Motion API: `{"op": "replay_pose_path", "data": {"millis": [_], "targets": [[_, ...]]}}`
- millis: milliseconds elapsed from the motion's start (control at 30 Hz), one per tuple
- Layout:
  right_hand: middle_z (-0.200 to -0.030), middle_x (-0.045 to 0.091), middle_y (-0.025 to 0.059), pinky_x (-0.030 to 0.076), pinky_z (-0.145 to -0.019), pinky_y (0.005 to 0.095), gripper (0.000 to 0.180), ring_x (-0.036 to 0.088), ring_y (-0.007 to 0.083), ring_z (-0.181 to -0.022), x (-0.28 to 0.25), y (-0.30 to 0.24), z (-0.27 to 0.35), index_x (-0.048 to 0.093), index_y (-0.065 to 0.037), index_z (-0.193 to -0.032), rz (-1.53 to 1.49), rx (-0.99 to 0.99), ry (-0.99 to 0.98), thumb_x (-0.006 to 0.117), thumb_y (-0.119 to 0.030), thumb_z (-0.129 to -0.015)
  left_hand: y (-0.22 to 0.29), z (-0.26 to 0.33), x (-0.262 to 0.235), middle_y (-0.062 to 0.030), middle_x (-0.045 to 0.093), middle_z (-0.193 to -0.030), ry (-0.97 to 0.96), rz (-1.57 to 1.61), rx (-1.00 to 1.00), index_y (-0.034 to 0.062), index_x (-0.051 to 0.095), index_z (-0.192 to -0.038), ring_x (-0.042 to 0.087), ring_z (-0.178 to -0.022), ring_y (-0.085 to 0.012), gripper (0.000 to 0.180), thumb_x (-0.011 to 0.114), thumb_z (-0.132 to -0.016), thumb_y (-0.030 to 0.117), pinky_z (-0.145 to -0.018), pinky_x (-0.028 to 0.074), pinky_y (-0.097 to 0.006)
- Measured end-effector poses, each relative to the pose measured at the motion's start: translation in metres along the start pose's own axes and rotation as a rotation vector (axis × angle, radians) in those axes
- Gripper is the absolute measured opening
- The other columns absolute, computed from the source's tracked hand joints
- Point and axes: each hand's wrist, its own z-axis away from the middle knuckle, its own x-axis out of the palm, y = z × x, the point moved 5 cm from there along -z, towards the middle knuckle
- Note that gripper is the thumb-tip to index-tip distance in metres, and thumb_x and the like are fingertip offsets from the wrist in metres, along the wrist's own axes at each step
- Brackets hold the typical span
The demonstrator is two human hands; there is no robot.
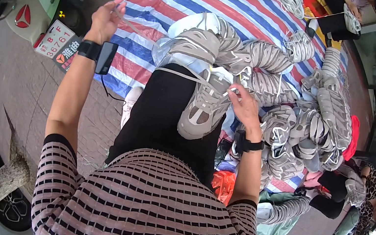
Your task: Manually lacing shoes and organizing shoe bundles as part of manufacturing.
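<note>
Two bare hands handle a gray lace-up shoe (197, 119) that rests, toe toward the wearer, on black trousers (159, 108) at the center of the frame, the lap apparently serving as a workbench that keeps the eyelets facing up. At upper left, the left hand (108, 17) is raised well away from the shoe, its fingers pinched on a pale lace (138, 30), the long reach probably meant to keep the strand clear of the pile and free of slack; its path across the middle is hard to follow. Near the center, the right hand (245, 108) sits beside the shoe's opening, fingers pinched together on what looks like the lace, likely steadying the shoe as well. From upper center to the right of the frame, bundles of gray shoes (333, 112) lie nested in long rows on a striped sheet (128, 57), a stacking that seems to save room and keep them off the pavement (12, 68). At the upper right edge, a co-worker's hand (354, 11) is close to another shoe (352, 21).
</note>
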Motion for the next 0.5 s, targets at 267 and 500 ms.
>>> {"op": "replay_pose_path", "data": {"millis": [267, 500], "targets": [[-0.110, 0.057, 0.0085, 0.045, -0.073, 0.0350, 0.022, 0.057, 0.0255, -0.090, -0.012, -0.036, 0.006, 0.061, -0.011, -0.100, 0.043, -0.325, 0.144, 0.066, -0.012, -0.078, 0.050, 0.014, 0.043, -0.0197, 0.051, -0.123, -0.115, 0.026, 0.114, -0.0098, 0.041, -0.114, 0.054, -0.108, -0.0273, 0.026, 0.034, -0.095, 0.007, -0.094, 0.045, -0.033], [-0.090, 0.050, 0.0023, 0.034, -0.078, 0.0349, 0.014, 0.050, 0.0200, -0.090, -0.003, -0.059, -0.005, 0.064, -0.013, -0.079, 0.335, -0.416, -0.063, 0.070, -0.009, -0.068, 0.018, 0.023, 0.052, -0.0208, 0.054, -0.117, -0.158, 0.005, 0.041, -0.0051, 0.041, -0.108, 0.057, -0.104, -0.0279, 0.019, 0.036, -0.094, 0.006, -0.091, 0.048, -0.035]]}}
